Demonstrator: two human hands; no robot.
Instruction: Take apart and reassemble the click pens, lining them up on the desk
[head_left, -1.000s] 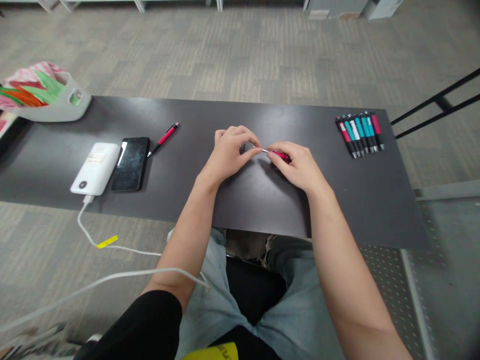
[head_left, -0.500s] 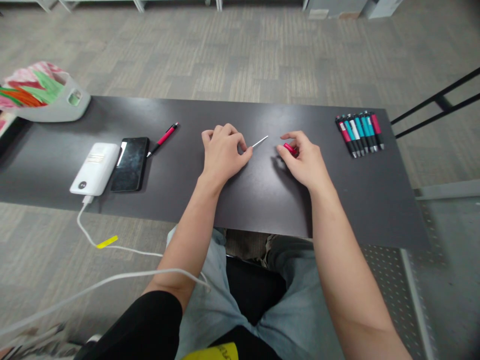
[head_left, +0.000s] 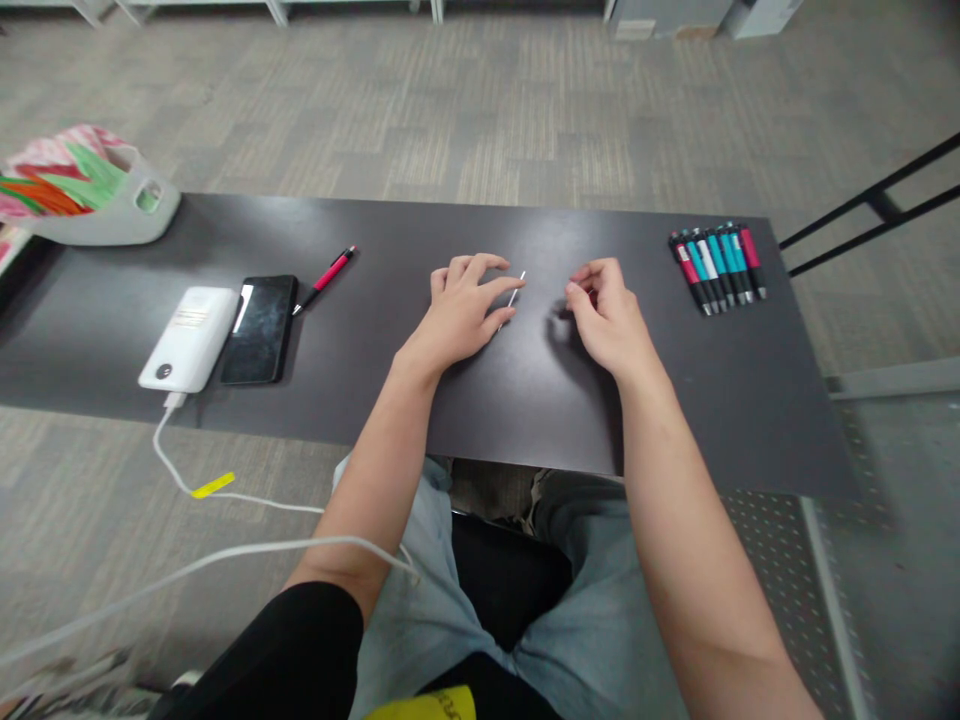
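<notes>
A thin pen refill (head_left: 512,298) lies aslant by the fingertips of my left hand (head_left: 465,305), passing behind its index finger and thumb. The fingers of that hand are spread, with a gap between thumb and index finger; whether they still touch the refill is hard to see. Across a short gap of table, my right hand (head_left: 609,315) is curled closed around a red pen barrel (head_left: 592,294). Only a sliver of the barrel shows, as the fingers hide the rest.
On the dark table (head_left: 525,420), a row of several pens (head_left: 718,268) lies at right. Leftward are a red-and-black pen (head_left: 327,280), a black phone (head_left: 260,330) and a white power bank (head_left: 189,340) with its cable (head_left: 169,455). A filled white basket (head_left: 120,215) stands far left.
My left hand has shifted slightly right and its fingers have spread from their pinch. The refill has turned steeper. My right fingers have closed further, hiding more of the red barrel.
</notes>
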